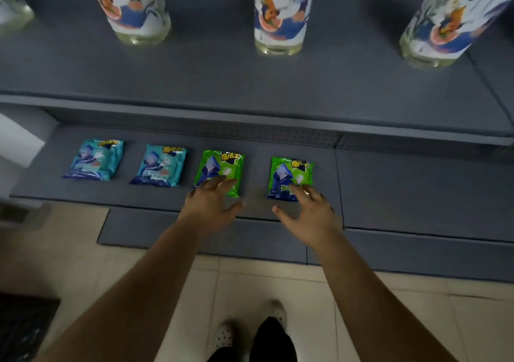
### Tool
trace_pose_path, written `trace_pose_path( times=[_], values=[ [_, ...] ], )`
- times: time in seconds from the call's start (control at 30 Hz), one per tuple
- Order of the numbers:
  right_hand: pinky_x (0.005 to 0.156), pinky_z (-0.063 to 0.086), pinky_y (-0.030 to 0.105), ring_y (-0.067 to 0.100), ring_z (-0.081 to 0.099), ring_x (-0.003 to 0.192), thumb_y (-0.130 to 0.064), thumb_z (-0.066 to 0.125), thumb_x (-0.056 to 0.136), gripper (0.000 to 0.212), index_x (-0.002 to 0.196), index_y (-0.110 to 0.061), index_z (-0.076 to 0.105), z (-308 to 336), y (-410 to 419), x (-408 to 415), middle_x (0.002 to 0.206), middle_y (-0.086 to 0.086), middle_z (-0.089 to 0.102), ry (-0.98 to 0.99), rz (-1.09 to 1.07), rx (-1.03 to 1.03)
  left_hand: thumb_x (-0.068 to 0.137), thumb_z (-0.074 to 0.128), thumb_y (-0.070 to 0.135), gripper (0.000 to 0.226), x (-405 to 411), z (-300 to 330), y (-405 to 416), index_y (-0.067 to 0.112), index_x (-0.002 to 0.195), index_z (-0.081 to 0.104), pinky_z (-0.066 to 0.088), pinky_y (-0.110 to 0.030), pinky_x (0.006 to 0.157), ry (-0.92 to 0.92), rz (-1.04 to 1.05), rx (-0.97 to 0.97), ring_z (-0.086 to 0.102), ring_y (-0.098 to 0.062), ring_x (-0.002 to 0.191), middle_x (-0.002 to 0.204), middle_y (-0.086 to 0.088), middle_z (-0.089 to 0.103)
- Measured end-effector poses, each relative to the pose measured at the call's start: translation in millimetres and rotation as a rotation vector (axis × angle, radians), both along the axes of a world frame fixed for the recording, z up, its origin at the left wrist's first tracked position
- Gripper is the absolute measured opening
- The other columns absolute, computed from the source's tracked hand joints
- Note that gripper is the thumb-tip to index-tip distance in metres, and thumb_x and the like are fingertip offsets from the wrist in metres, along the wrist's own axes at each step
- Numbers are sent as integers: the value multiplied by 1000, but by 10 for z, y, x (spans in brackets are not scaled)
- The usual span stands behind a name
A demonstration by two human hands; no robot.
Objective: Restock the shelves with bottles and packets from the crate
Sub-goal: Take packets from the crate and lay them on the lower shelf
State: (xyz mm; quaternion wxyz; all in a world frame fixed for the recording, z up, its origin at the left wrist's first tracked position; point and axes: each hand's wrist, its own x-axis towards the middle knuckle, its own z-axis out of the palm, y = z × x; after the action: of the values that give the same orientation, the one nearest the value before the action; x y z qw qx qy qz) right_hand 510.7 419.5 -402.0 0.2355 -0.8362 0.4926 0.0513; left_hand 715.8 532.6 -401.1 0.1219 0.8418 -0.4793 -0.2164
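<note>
Four snack packets lie flat in a row on the lower grey shelf (389, 183), across the middle of the frame: two teal packets at left, the outer (96, 160) and the inner (161, 165), then two green packets, the left green packet (221, 168) and the right green packet (290, 175). Left hand (210, 203), fingers straight and spread, lies over the near edge of the left green packet; fingertips overlap its lower part, nothing grasped. Right hand (308, 208), likewise spread and released, has its fingertips over the lower right corner of the right green packet; a ring shows on one finger. Whether either hand presses the packet or hovers just above it cannot be told. Both hands cover the packets' near edges. Three labelled glass bottles stand on the upper shelf (250, 83): one at upper left (133, 8), one at upper centre (281, 14), one at upper right (445, 25); all are cut off by the top edge, caps unseen. A fourth bottle (12, 11) at the far left edge is blurred and mostly out of frame. Packet print is too blurred to read. A dark item (25, 328) at lower left is cut off and cannot be identified. Tiled floor (389, 320) and the person's perforated shoes (274, 310) show at bottom centre.
</note>
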Motion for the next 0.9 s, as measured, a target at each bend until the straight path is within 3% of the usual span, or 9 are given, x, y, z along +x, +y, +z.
trace_pose_path(
  times=[0.33, 0.5, 0.77, 0.9],
  values=[
    [111, 30, 54, 32, 17, 144, -74, 48, 83, 78, 150, -42, 23, -734, -554, 231, 161, -3, 11, 70, 42, -30, 86, 56, 60, 71, 130, -656, -466, 36, 148, 32, 17, -50, 116, -86, 46, 78, 14, -22, 147, 161, 5, 17],
    [112, 19, 68, 39, 0, 148, -77, 51, 80, 84, 150, -45, 18, -1122, -805, 410, 162, -7, -7, 134, 30, -34, 83, 54, 66, 79, 397, -1110, -764, 44, 150, 19, 13, -59, 116, -122, 34, 158, 0, -25, 149, 162, 9, 0],
    [109, 17, 73, 40, -11, 148, -84, 52, 72, 101, 153, -45, 8, -1336, -1147, 745, 162, -10, -14, 193, 12, -22, 79, 53, 73, 85, 898, -1419, -1124, 47, 149, 13, 11, -70, 111, -213, -67, 239, -5, -33, 149, 162, 7, -7],
    [108, 17, 75, 40, -19, 147, -85, 54, 71, 108, 153, -46, -4, -1348, -1264, 805, 160, -11, -24, 258, 29, -4, 76, 53, 77, 95, 984, -1482, -1233, 48, 150, 1, 12, -72, 109, -204, -117, 272, -11, -37, 147, 161, 7, -15]
  ],
)
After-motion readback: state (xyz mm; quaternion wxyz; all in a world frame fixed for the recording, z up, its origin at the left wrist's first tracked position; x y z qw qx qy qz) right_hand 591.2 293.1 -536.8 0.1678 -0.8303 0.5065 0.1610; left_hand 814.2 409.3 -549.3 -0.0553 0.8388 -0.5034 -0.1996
